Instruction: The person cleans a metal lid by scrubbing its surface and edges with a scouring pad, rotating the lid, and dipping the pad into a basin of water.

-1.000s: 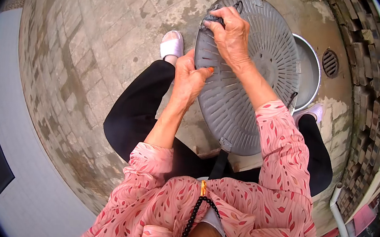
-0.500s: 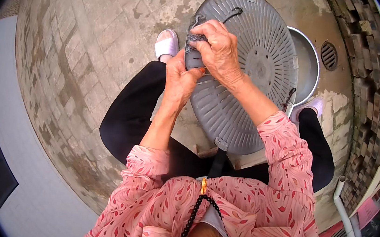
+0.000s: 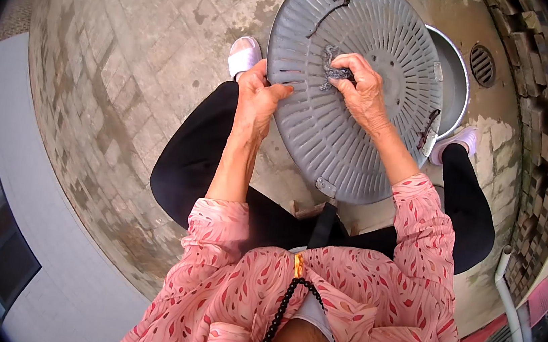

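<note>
A large round grey metal steamer rack [image 3: 349,159] with radiating slots is tilted in front of me. My left hand [image 3: 258,105] grips its left rim, with the thumb on the upper face and the other fingers partly hidden. My right hand [image 3: 363,97] is closed on a dark grey mesh scrubber [image 3: 331,71], pressed against the slotted face left of the rack's centre. One dark wire handle [image 3: 329,15] lies near the far edge, and another dark handle [image 3: 428,129] is at the right edge.
Behind the rack's right side is a metal basin [image 3: 458,80], partly covered. A round floor drain [image 3: 482,66] lies beyond it, beside stacked bricks [image 3: 534,86]. My slippered feet stand on either side on stone paving [image 3: 128,87]. A white pipe [image 3: 508,299] is at lower right.
My right hand has moved the scrubber from the rack's left rim inward, to the right, onto the slotted face. My left hand still holds the rim. The rack sits slightly higher in view.
</note>
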Demonstrator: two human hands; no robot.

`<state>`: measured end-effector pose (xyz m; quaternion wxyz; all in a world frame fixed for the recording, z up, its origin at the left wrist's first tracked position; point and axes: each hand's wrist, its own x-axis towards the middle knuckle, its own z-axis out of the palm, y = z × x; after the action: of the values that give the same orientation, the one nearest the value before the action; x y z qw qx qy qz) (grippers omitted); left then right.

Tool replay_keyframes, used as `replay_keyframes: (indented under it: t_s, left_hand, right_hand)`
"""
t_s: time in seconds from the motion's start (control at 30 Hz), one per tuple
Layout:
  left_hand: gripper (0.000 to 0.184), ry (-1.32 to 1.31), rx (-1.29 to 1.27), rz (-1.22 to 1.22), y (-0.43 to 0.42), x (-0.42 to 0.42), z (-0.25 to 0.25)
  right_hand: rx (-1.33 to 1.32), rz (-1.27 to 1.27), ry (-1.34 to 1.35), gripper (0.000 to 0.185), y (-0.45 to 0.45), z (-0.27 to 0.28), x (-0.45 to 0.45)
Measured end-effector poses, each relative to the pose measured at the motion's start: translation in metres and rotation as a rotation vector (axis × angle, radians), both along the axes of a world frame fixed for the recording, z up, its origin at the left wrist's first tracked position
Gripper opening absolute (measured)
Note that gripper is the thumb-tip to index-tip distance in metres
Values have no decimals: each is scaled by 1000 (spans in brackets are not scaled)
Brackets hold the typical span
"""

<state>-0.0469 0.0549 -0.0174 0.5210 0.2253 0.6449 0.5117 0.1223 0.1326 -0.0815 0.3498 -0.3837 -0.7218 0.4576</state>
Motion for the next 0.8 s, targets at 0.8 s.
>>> replay_keyframes:
  t_s: [0.8]
  left_hand:
    - [38,57,-18,-44,4,12,7]
  right_hand:
    - [368,-204,-4,22,61,20,-92]
